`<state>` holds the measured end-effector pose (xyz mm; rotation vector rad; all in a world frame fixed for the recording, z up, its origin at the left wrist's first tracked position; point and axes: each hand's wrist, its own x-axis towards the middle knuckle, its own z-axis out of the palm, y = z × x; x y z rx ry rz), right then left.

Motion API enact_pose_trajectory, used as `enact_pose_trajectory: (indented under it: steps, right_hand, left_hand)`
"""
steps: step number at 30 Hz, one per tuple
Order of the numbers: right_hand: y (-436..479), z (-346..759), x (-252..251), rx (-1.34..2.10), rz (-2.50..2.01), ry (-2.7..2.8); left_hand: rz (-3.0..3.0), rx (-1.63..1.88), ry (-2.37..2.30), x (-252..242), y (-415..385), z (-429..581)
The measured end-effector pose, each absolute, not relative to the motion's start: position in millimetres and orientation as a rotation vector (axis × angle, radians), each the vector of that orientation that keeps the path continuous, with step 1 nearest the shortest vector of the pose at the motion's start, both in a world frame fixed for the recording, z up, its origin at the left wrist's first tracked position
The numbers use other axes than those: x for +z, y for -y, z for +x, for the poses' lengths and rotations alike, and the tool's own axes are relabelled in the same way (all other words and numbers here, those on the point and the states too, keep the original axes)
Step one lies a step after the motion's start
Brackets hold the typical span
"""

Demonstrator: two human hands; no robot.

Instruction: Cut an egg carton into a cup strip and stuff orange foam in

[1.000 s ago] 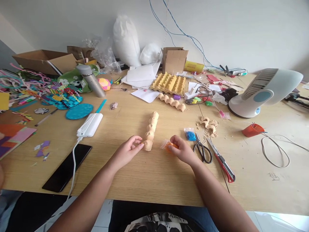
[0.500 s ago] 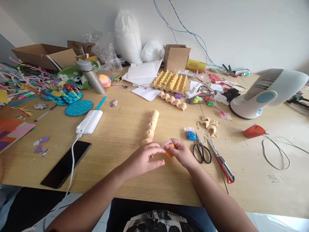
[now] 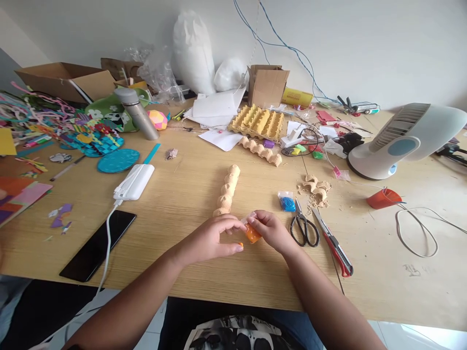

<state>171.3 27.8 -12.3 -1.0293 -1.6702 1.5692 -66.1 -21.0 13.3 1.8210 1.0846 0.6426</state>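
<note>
A small clear bag with orange clay-like stuff in it (image 3: pixel 252 233) is pinched between the thumb and fingers of my right hand (image 3: pixel 270 229). My left hand (image 3: pixel 215 237) is just to the left, its thumb spread away from the fingers. A small orange bit clings to that thumb's tip, and the left fingertips reach the bag's upper edge; whether they press on it I cannot tell. Beyond my left hand lies a strip of egg carton cups (image 3: pixel 228 187), bumps up. Right of my right hand are a blue packet (image 3: pixel 287 201), black-handled scissors (image 3: pixel 305 231) and a red box cutter (image 3: pixel 337 250).
Cut carton scraps (image 3: pixel 316 187) lie behind the scissors. Farther back are a yellow egg tray (image 3: pixel 257 124) and a white fan (image 3: pixel 397 141). At left lie a phone (image 3: pixel 97 245), a cabled power bank (image 3: pixel 134 182) and a steel bottle (image 3: pixel 138 116).
My left thumb and fingers have moved slightly left, away from the bag. More of the orange bag shows now, still in my right hand.
</note>
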Motion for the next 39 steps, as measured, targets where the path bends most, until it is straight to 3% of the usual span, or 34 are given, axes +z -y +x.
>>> enact_pose_trajectory:
  steps: [6,9,16,23,29,39]
  right_hand:
    - [-40,184,-16,0.550,-1.531,2.145]
    - [-37,182,-15,0.278,-1.482,2.121]
    - [-19,165,-14,0.564,-1.082,2.157]
    - [-14,164,-6,0.922,-1.325,2.107]
    - [-10,161,-2,1.033,-1.253,2.105]
    - [-12,164,1,1.502,-1.125,1.397]
  left_hand:
    - [1.405,0.749,-1.474,-3,20,-107]
    - [1.259,0.742,-1.479,-5,15,-117]
    - [0.825,0.752,-1.232,-5,1,-100]
    - [0.438,0.794,-0.992,6,-6,-78]
    - [0.357,0.817,-0.948,4,-2,-59]
    - [0.388,0.939,-0.898,11,6,-51]
